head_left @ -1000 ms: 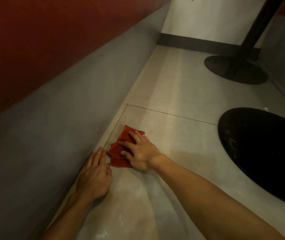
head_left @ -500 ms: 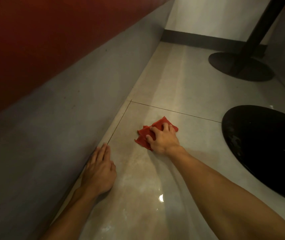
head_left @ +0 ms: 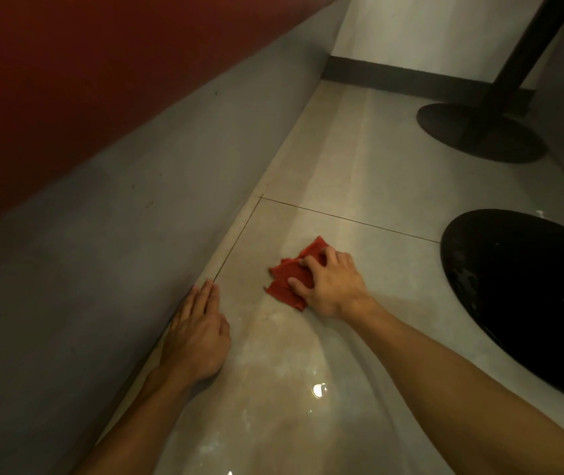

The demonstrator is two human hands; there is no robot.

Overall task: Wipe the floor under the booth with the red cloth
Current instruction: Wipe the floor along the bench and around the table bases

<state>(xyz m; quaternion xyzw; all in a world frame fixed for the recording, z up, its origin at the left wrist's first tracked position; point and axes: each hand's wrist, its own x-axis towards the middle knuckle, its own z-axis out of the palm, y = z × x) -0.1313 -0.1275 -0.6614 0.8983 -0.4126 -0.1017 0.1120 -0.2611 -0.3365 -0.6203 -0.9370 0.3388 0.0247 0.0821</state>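
The crumpled red cloth (head_left: 289, 277) lies on the glossy beige tile floor (head_left: 359, 173), just on my side of a grout line. My right hand (head_left: 330, 286) is on top of it, its fingers curled into the fabric and its thumb lying over the near edge. My left hand (head_left: 198, 334) rests flat on the floor with straight fingers, right against the foot of the booth's grey base (head_left: 119, 241). The booth's dark red upholstery (head_left: 85, 63) runs above that base.
A black round table base (head_left: 520, 296) sits close to the right of my right arm. A second base with its black post (head_left: 479, 132) stands farther back. A white wall with a dark skirting board (head_left: 410, 78) closes the far end. Wet streaks shine on the near floor.
My right hand slid the cloth away from the booth base, out to the right across the tile. Its fingers now bunch the fabric. My left hand stayed planted by the base.
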